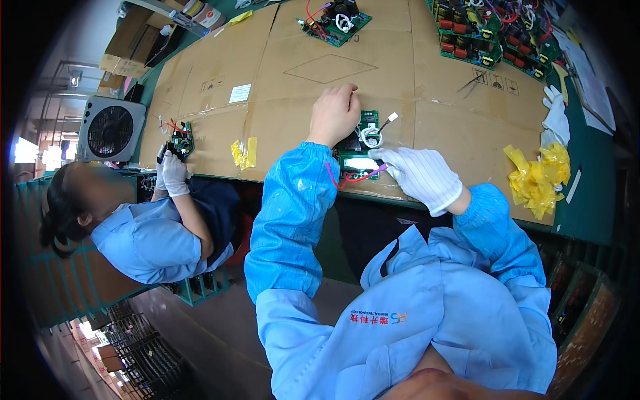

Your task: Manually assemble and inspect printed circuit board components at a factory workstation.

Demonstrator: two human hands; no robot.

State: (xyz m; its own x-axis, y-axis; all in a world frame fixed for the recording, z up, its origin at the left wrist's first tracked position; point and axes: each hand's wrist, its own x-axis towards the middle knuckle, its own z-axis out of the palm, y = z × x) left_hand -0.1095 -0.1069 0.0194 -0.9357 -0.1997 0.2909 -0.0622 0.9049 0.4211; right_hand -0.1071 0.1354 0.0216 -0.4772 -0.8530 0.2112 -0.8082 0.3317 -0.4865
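Observation:
A green circuit board [359, 162] with a black part, a coiled white cable, and red and purple wires lies near the cardboard's front edge in front of me. My left hand [335, 115], bare, is curled closed at the board's far left side; its fingertips are hidden, so what they hold does not show. On the board's right edge rests my right hand [425, 177] in a striped white glove, its fingers closed together at the rim. A white connector [393, 117] sticks up from the board's far right.
Another wired board [333, 23] lies at the far middle. Stacked boards [467, 40] stand far right, with tweezers [471, 83] nearby. Crumpled yellow tape [541, 175] and a white glove [555, 117] lie right. Left, a co-worker [153, 227] handles a board [181, 139] beside a fan [111, 130].

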